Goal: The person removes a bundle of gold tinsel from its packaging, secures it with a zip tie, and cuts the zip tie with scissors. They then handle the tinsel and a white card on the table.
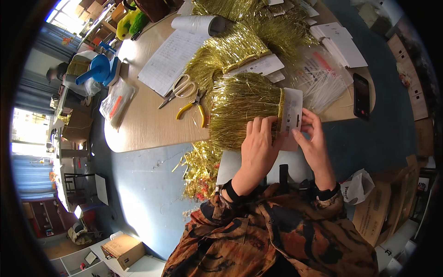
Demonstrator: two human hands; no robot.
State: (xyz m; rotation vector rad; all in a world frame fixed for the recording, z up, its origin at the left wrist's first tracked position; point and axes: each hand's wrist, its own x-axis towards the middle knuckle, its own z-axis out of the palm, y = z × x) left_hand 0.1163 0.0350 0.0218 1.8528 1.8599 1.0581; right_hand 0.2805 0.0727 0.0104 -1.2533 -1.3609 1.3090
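A bundle of gold tinsel fringe [244, 107] lies at the table's near edge, its corded band against a white header card [292, 104] with print and a hang slot. My left hand [258, 149] grips the banded end, fingers over the fringe and thumb by the card. My right hand [313, 142] pinches the card's right edge between thumb and fingers. Just beyond lies another carded tinsel bundle [242, 48]. Yellow-handled pliers [192, 109] and white-handled scissors [181, 88] rest to the left of the fringe.
Written sheets [173, 59] lie behind the scissors. To the right are a bag of white plastic ties [322, 86], a stack of white cards [341, 45] and a phone [361, 97]. A plastic packet [117, 104] and blue tape dispenser [100, 71] sit left. Gold tinsel [202, 169] hangs below the table edge.
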